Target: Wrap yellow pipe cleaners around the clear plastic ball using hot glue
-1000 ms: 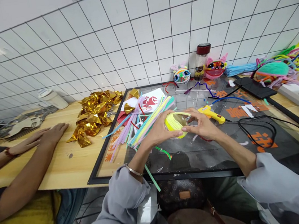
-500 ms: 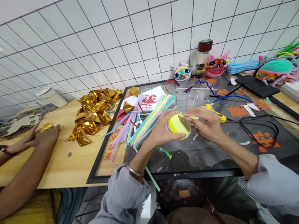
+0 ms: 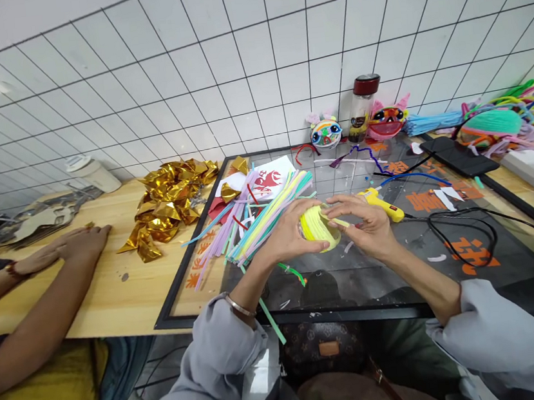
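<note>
A round form wrapped in yellow pipe cleaner (image 3: 318,229) is held between both my hands over the glass-topped black frame (image 3: 180,282). My left hand (image 3: 285,233) curls round its left side with fingers closed on it. From the right, my right hand (image 3: 365,223) grips it, fingers pressed along the top and a loose yellow strand. A fan of coloured pipe cleaners (image 3: 259,217) lies just left of my hands. The yellow glue gun (image 3: 379,202) rests right behind my right hand.
A co-worker's two hands (image 3: 71,245) lie flat on the wooden table at left. Gold foil scraps (image 3: 169,199), a white cup (image 3: 93,174), a red-lidded jar (image 3: 363,107), two small masks, a black cable (image 3: 465,227), a phone and a pipe-cleaner heap sit around.
My hands turned the yellow form slightly and my right fingers shifted over its top. The co-worker's hands flattened on the table again.
</note>
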Tool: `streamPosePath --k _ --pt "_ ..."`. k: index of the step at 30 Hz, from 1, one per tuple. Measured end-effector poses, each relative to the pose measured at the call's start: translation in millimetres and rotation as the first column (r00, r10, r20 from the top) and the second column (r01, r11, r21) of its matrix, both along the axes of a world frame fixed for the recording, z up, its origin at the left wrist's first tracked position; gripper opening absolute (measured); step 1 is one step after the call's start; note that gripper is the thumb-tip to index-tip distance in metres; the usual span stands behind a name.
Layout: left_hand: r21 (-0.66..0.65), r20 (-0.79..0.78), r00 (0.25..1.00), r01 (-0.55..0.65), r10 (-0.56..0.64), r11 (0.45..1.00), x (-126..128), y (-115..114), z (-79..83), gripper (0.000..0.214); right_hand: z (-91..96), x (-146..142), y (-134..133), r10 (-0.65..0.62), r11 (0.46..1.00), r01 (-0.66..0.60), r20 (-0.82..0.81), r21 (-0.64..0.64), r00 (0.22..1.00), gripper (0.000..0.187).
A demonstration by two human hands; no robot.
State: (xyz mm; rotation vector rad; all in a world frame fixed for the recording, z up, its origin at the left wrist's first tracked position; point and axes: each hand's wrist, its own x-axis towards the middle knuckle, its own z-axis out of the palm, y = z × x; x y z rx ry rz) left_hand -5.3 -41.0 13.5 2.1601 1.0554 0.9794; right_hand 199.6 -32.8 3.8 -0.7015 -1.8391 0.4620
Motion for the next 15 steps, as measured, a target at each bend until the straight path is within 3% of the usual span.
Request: streamPosePath --k 10,12,15 --pt "-0.024 0.009 0.999 -0.030 0.030 0.999 0 0 0.0 0.074 -0.9 1 2 0.023 0.999 -0.023 0.020 0.022 1.000 0.014" --pt "-0.050 0.018 0.999 -0.031 0.032 0.998 -1 1 -0.3 0.073 -0.3 9 11 -0.038 0.999 0.038 0.015 -0.002 0.999 0.017" --pt "-0.111 0.048 0.997 -0.054 0.060 0.992 -3 2 -2.5 0.075 -0.4 31 32 -0.300 0.946 0.300 0.020 -0.122 0.954 0.025"
